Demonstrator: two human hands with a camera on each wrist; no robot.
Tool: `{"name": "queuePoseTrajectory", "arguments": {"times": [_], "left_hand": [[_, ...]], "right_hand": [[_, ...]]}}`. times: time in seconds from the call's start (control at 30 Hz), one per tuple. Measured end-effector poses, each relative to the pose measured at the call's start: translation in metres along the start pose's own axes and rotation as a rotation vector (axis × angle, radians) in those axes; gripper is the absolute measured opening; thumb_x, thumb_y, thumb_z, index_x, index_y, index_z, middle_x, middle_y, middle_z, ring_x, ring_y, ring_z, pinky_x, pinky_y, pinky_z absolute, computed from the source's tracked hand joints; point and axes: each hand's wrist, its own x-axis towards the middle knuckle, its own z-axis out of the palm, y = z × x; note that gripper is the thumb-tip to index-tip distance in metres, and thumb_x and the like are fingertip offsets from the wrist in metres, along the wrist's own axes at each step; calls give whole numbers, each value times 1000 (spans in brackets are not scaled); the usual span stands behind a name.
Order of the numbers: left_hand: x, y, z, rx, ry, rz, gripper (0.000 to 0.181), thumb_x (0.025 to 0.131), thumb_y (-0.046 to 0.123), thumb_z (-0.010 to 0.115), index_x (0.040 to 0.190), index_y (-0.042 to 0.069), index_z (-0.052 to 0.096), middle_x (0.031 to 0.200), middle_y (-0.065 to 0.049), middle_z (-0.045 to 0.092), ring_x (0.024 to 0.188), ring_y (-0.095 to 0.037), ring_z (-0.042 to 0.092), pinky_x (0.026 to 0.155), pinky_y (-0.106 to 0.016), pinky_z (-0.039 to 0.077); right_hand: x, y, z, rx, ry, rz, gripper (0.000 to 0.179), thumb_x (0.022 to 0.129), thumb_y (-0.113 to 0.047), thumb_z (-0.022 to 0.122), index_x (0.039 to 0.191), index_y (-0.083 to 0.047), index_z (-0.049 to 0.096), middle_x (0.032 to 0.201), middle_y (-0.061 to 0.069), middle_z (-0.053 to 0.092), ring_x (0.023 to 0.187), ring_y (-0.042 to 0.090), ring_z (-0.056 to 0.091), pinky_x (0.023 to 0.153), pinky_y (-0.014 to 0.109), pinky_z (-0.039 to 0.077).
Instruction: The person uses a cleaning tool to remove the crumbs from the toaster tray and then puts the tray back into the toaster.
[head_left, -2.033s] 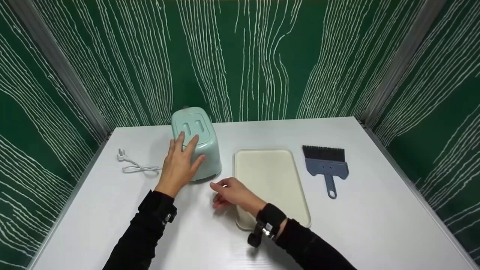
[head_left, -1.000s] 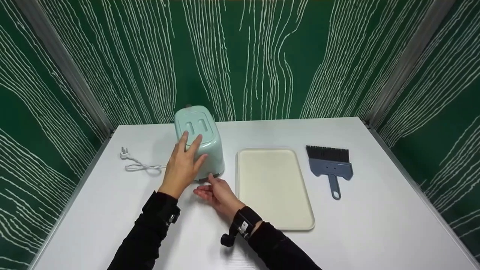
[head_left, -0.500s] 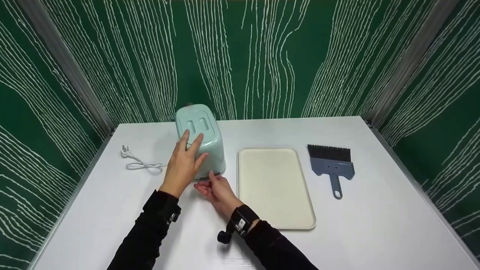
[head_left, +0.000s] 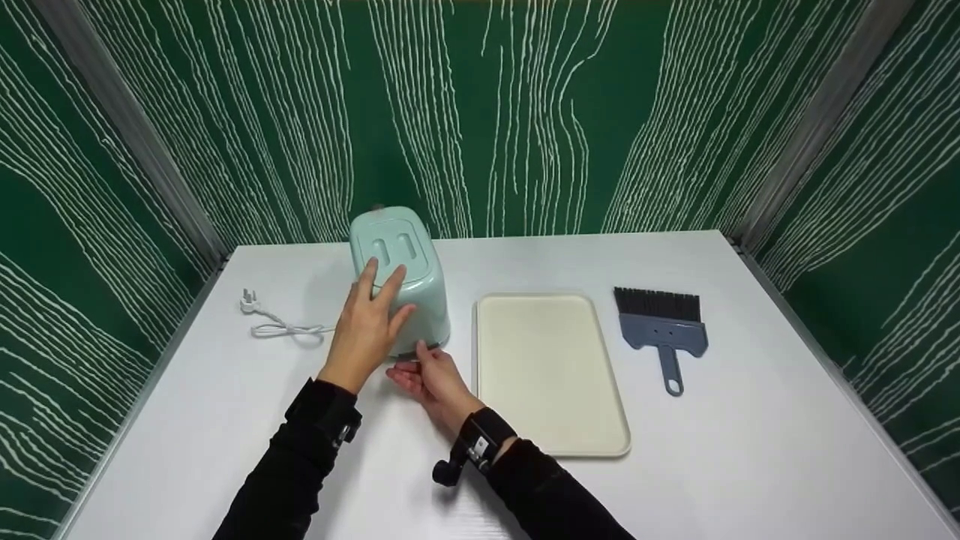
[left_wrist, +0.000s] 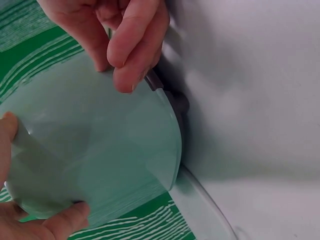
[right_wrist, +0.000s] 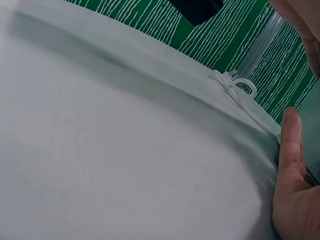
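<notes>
A mint-green toaster with its lid on stands at the back left of the table. My left hand rests on its near end, fingers spread over the lid; the left wrist view shows its fingertips pressing the glossy shell. At the foot of the near end my right hand has its thumb and fingers at the dark strip of the crumb tray, apparently pinching it. My fingers partly cover that strip, so the hold is not fully seen. The right wrist view shows the index finger nearly straight.
A white cord with a plug lies left of the toaster. To the right is a cream tray, then a blue-grey brush with black bristles. Green walls with white lines enclose the white table.
Two seconds ago my right hand was over the cream tray's left edge; it has moved left to the toaster's base and stayed there for the last second. My left hand has hardly moved.
</notes>
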Motion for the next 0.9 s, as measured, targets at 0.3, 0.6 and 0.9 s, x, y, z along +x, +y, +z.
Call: {"name": "queuePoseTrajectory", "arguments": {"times": [0.3,0.6,0.9], "left_hand": [[1,1,-1,-10,-32,-27,59,107,37,67,160,18,50,170,-28,32,142,-57,50,110,-65,54],[1,0,-1,-19,-45,-48,61,106,37,69,161,20,50,171,-27,31,143,-61,48,110,-66,53],[1,2,-1,-8,-62,-44,61,107,39,66,162,19,48,171,-27,30,145,-61,47,112,-66,51]], "right_hand": [[0,0,1,-21,22,3,37,119,-25,38,128,10,46,76,5,67,71,13,75,74,23,66],[-1,-2,3,-54,28,14,38,119,-25,37,129,10,47,77,7,67,70,15,76,76,26,67],[-2,-3,3,-102,27,17,38,119,-27,37,129,9,46,75,6,68,69,13,75,75,26,67]]}}
